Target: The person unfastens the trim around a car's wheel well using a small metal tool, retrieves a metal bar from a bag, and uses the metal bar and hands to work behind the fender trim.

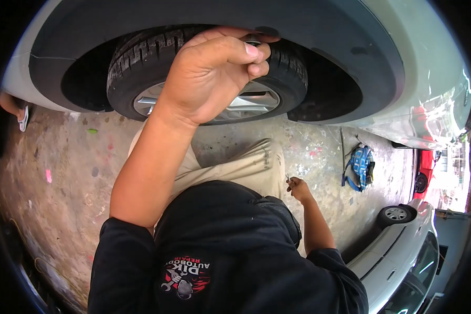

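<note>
My left hand is raised in front of the wheel, at the lip of the dark plastic wheel-arch trim. Its thumb and fingers are pinched together around a small dark thing, mostly hidden, that I cannot make out. Behind this hand are the tire and its silver rim. Low by my right knee, my right hand is closed on a small thin metal piece, too small to name. The beige trousers lie beside it.
A blue backpack lies on the stained concrete floor to the right. Beyond it stand a silver car and a red car. Another person's sandaled foot shows at the left edge.
</note>
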Tool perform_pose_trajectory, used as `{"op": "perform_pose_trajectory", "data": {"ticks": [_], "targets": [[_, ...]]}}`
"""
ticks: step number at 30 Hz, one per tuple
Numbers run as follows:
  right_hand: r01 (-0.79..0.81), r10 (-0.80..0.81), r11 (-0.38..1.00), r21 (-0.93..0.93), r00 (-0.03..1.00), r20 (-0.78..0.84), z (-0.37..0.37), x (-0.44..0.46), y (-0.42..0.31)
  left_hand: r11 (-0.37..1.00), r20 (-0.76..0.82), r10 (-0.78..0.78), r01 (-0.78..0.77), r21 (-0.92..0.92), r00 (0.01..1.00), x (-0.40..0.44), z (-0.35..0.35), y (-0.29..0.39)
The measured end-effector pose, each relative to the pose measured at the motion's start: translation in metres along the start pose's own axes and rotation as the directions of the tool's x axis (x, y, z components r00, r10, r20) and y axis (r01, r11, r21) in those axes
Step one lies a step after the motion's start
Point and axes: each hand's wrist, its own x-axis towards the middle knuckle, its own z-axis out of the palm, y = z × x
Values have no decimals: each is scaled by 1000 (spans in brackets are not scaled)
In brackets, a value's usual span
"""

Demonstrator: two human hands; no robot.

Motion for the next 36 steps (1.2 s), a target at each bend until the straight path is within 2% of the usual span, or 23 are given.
{"op": "perform_pose_trajectory", "data": {"ticks": [2, 3, 5, 12, 19, 22, 27, 31, 34, 35, 36], "targets": [[1, -1, 1000, 6, 1000, 8, 4, 0, 1, 999, -94, 2, -6, -47, 996, 1, 5, 1], [2, -2, 1000, 10, 1000, 10, 6, -1, 1, 999, -94, -1, -3, -44, 996, 1, 1, 0], [-8, 7, 1000, 18, 1000, 25, 11, -4, 2, 998, 2, 24, -24, -54, 1000, -2, -10, 0], [-14, 14, 1000, 14, 999, 39, 19, -2, 11, 994, -8, 57, -58, -90, 998, -11, -1, 17], [57, -57, 998, 32, 998, 11, 21, 17, 25, 989, -109, 149, -150, -1, 983, -35, -6, 51], [26, -27, 999, 21, 1000, 11, 14, 13, 7, 983, -243, 183, -178, 42, 953, -42, 0, 61], [59, -59, 996, 60, 998, -5, 7, 20, 5, 984, -258, 180, -170, 61, 949, -47, 4, 63], [112, -110, 990, 89, 994, -22, -1, 26, 8, 972, -262, 232, -235, 19, 937, -49, -3, 63], [127, -95, 966, 225, 984, -149, -12, 27, -7, 970, -255, 241, -242, 26, 936, -47, -1, 65], [136, -105, 964, 226, 984, -147, -17, 26, -19, 973, -270, 229, -229, 30, 935, -46, 1, 65], [185, -139, 946, 265, 973, -182, -22, 27, -29, 966, -237, 253, -258, 8, 938, -45, -1, 65]]}}
